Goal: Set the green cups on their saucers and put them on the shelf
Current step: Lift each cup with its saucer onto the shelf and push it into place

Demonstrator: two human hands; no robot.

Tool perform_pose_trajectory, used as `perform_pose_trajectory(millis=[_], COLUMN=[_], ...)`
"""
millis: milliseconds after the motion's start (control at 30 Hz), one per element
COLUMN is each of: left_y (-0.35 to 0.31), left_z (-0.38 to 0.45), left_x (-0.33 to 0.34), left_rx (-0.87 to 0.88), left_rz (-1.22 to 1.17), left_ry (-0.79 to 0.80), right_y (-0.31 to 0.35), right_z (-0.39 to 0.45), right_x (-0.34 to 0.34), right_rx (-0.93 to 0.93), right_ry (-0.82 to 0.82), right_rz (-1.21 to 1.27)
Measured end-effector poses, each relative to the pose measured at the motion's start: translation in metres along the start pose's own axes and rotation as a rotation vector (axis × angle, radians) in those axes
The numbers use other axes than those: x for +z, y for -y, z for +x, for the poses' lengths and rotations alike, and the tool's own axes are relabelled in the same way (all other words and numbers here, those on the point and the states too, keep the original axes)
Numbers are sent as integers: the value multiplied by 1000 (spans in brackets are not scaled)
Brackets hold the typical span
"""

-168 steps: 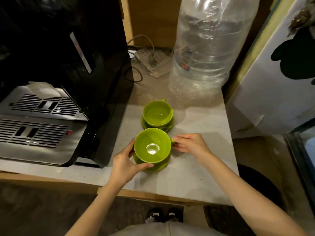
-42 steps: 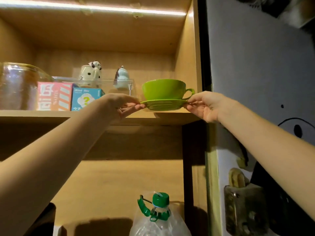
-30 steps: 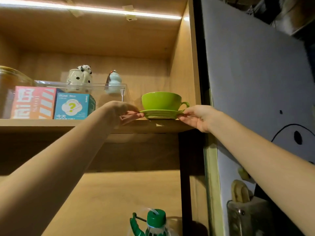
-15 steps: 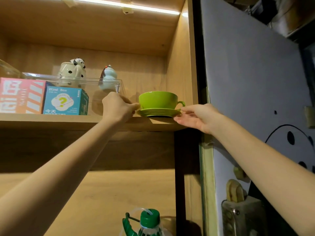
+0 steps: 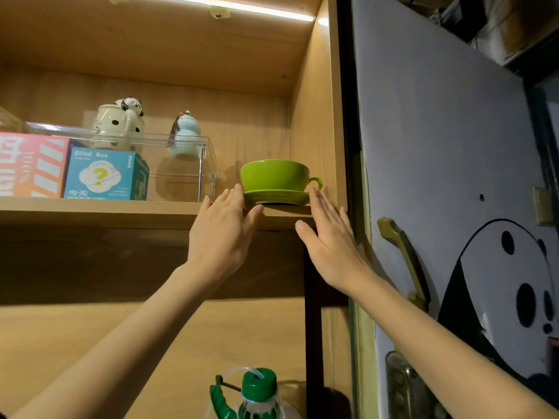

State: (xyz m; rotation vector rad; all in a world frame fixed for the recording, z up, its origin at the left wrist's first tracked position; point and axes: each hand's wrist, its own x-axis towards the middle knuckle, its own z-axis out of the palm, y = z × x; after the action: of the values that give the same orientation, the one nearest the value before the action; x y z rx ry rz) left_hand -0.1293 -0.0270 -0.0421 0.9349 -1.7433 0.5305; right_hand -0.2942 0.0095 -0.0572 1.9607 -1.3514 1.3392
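Now our green cup (image 5: 274,175) sits on its saucer (image 5: 276,197) at the shelf (image 5: 99,208) front edge, right end. Left hand (image 5: 220,234) and right hand (image 5: 328,237) are flat, empty. Glazed, brittle, likely slippery: we would lift by the saucer rim, both sides.

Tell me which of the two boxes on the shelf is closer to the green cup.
The teal blind box with the yellow question mark. It stands between the pink striped box at the far left and the green cup.
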Motion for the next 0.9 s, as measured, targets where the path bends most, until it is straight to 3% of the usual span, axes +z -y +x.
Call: perform_pose_trajectory(millis=[667,900], left_y=[-8,-7], left_z=[5,10], left_x=[2,-10], left_rx=[-6,-38], left_rz=[194,116], left_ry=[99,270], right_y=[1,5], right_z=[5,2], right_x=[-5,-6], right_rx=[107,138], right_ry=[69,110], right_rz=[-38,21])
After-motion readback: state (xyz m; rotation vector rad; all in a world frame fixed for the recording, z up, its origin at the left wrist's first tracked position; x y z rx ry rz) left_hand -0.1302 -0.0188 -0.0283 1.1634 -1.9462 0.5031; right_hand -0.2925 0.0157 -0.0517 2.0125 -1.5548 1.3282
